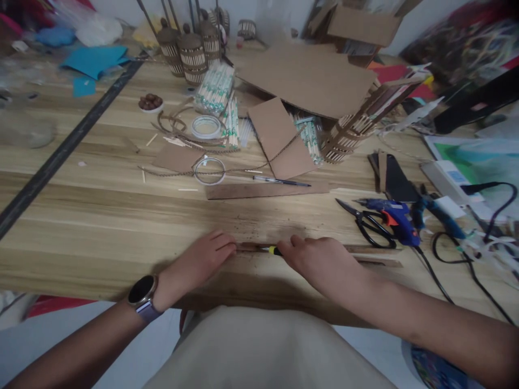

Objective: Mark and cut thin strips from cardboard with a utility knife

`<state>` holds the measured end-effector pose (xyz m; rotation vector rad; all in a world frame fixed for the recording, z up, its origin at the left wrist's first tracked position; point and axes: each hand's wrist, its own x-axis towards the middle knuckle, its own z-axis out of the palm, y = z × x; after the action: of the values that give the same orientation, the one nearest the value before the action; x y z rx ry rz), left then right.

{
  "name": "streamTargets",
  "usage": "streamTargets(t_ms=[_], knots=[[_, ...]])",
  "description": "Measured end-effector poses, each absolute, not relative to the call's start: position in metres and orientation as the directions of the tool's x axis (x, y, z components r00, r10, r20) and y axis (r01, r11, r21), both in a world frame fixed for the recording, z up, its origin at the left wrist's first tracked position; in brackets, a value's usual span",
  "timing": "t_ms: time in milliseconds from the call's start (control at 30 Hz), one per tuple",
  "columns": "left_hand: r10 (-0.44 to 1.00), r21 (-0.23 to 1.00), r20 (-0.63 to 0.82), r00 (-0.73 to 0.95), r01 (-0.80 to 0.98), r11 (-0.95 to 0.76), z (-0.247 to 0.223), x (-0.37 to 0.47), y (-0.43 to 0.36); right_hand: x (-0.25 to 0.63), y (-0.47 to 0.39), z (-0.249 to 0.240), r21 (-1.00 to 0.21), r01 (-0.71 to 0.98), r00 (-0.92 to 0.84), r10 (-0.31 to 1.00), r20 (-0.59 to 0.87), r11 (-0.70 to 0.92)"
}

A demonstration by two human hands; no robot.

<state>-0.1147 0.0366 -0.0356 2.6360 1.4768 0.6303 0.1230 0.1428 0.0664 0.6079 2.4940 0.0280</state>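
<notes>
Near the table's front edge, my left hand [214, 251] presses with closed fingers on the left end of a narrow brown strip [249, 247]. My right hand [314, 259] is wrapped round a yellow and black tool [274, 250], whose tip points left onto the strip. The two hands are a short way apart, with the strip between them. Small dark crumbs lie on the wood around it. More thin strips [377, 262] extend to the right, partly under my right hand and forearm.
Black scissors [375, 227] and a blue glue gun [395, 216] with its cord lie at the right. Beyond the hands are a flat cardboard strip [267, 190], a pen [281, 181], tape rolls [206, 127] and cardboard sheets [308, 78]. A dark bar [68, 146] crosses the left side.
</notes>
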Motion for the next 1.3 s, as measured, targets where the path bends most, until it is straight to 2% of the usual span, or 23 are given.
streamTargets(t_ms=[233,467,733,833,1033,1167,1300], knots=[[0.842,0.162,0.311,0.442,0.848,-0.505,-0.027,-0.099,0.024,0.124,0.145,0.061,0.115,0.440,-0.740,0.432,-0.516,0.891],[0.829,0.106,0.310,0.466,0.849,-0.518,-0.031,-0.087,0.028,0.117,0.142,0.065,0.134,0.426,-0.730,0.427,-0.533,0.895],[0.824,0.084,0.320,0.467,0.853,-0.515,-0.028,-0.086,0.028,0.173,0.162,0.057,0.127,0.460,-0.771,0.466,-0.433,0.879],[0.848,0.070,0.308,0.431,0.879,-0.472,-0.028,-0.083,0.022,0.189,0.171,0.062,0.078,0.460,-0.794,0.449,-0.410,0.884],[0.881,0.030,0.247,0.404,0.905,-0.424,-0.037,-0.078,0.005,0.145,0.156,0.072,0.001,0.489,-0.776,0.435,-0.457,0.872],[0.889,0.052,0.233,0.395,0.907,-0.417,-0.042,-0.074,0.001,0.112,0.142,0.061,0.015,0.468,-0.789,0.425,-0.443,0.884],[0.879,-0.001,0.282,0.386,0.916,-0.402,-0.045,-0.071,0.000,0.104,0.138,0.050,0.043,0.426,-0.806,0.401,-0.435,0.903]])
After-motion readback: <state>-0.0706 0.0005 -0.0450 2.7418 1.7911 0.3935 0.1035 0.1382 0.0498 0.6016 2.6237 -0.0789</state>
